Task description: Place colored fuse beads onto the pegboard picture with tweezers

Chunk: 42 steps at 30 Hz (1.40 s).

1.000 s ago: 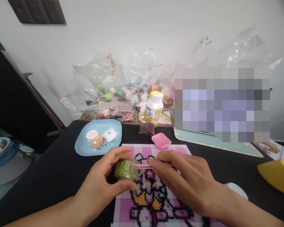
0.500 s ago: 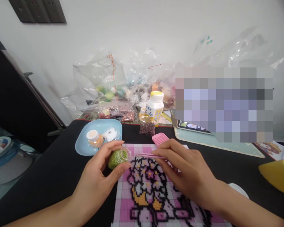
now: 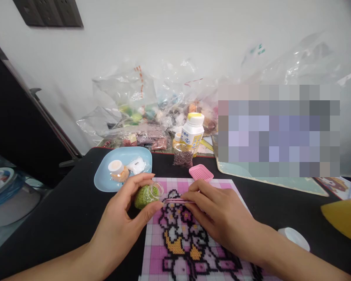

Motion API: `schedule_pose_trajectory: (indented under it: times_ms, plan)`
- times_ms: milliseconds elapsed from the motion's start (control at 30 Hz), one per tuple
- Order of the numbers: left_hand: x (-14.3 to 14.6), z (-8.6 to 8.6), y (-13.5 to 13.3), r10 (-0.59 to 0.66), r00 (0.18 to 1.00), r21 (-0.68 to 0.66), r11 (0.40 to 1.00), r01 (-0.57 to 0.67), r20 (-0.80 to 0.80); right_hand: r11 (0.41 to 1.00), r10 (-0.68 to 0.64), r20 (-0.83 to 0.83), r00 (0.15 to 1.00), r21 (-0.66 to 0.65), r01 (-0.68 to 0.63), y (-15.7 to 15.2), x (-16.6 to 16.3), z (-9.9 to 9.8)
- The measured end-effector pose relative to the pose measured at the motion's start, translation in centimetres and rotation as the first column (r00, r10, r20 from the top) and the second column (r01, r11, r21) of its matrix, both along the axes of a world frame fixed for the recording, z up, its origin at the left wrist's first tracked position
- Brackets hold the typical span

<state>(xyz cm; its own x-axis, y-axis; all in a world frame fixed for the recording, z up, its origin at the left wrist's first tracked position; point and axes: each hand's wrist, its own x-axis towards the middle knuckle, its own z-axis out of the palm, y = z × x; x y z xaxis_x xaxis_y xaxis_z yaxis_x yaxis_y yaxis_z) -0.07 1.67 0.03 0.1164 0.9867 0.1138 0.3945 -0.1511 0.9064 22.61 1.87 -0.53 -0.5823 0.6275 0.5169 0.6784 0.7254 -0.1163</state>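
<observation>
A small clear jar of green beads (image 3: pixel 144 196) lies tilted in my left hand (image 3: pixel 125 210), its uncapped mouth facing right. My right hand (image 3: pixel 213 214) pinches pink tweezers (image 3: pixel 177 201), whose tips point left and sit close to my left thumb, just below the jar's mouth. Whether the tips hold a bead is too small to tell. Under both hands is a pink-and-white checked pegboard (image 3: pixel 153 249), bearing a bead picture outlined in black with yellow and pink parts. My right hand and forearm hide some of it.
At the left sits a blue tray (image 3: pixel 101 183) with an orange bead jar (image 3: pixel 117 170) and a white packet (image 3: pixel 137 165). Behind the board are a pink ridged dish (image 3: pixel 201 172), a bead bag (image 3: pixel 183 156) and a white bottle (image 3: pixel 194 130). A white cap (image 3: pixel 295 239) lies right.
My right hand has moved slightly left and down, bringing the tweezers from above the board's top edge to below the jar mouth. The pink dish is now more fully exposed.
</observation>
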Motion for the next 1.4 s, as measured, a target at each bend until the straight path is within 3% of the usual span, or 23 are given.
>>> schedule_pose_trajectory:
  times_ms: [800,933,1100,1233,1400]
  plan:
    - [0.0,-0.1,0.1,-0.010,1.000,0.012,1.000,0.010,-0.019,1.000,-0.003,0.016,1.000,0.005,0.002,0.0,0.1,0.3]
    - [0.1,0.0,0.2,-0.013,0.999,0.019,1.000,0.014,-0.029,1.000,-0.020,-0.077,0.997,0.020,0.021,0.1,0.3,0.7]
    - [0.1,0.3,0.1,-0.032,0.999,0.012,0.999,0.032,-0.028,0.992,0.020,-0.260,0.965,0.129,0.014,-0.4,0.3,1.4]
    - [0.2,0.4,-0.1,-0.080,0.997,0.012,0.997,0.080,-0.007,0.991,0.070,-0.179,0.981,0.122,-0.049,-0.8,0.1,1.5]
    - [0.3,0.2,-0.1,-0.132,0.991,0.034,0.991,0.131,0.023,0.987,0.052,-0.109,0.993,0.154,-0.034,-0.8,-0.1,1.1]
